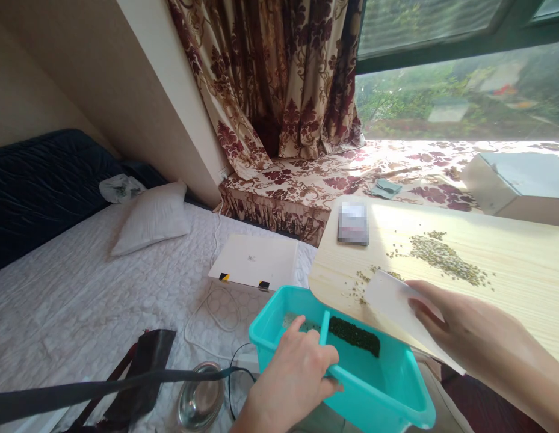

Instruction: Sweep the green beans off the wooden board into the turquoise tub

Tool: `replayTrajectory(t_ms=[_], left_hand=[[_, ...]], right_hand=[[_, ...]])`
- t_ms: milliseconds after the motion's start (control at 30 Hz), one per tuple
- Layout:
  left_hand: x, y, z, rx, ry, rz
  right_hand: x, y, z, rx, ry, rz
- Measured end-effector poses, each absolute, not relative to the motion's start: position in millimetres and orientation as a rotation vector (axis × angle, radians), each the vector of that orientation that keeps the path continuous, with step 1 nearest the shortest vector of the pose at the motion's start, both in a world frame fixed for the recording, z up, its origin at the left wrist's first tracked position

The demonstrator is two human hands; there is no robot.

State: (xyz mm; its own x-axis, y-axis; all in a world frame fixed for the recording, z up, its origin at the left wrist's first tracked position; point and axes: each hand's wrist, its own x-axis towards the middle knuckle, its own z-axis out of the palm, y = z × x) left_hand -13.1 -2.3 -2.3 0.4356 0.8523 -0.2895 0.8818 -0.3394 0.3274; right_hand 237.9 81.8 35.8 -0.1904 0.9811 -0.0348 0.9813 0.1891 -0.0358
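Observation:
My left hand (299, 364) grips the near rim of a turquoise two-compartment box (414, 391), its index finger reaching over the left compartment. Dark green bean-like grains (354, 335) lie banked along the far side of the right compartment; a few specks show in the left one. In my right hand (464, 319) is a white card (392, 297), pinched and slanting down to the wooden tabletop (514, 240) beside the box. Loose grains lie around the card's far tip. A larger pile of small brownish-green grains (444, 258) spreads farther back on the tabletop.
A small packet, blurred out (354, 224), lies on the tabletop. To the left are a bed (148, 282), a white box (256, 258), a metal bowl (200, 397) and cables. Behind stands a cloth-covered window seat (297, 180) with a white case (518, 180). A dark strap crosses at lower left.

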Motion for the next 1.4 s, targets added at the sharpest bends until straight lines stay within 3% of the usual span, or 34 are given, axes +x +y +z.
replayTrajectory(t_ms=[500, 1400], left_hand=[[-11, -2, 2, 2.255, 1.462, -0.121], [-15, -5, 7, 2.279, 1.484, -0.091]], right_hand=[[243, 79, 24, 1.929, 2.724, -0.032], [234, 71, 39, 1.882, 2.658, -0.077]])
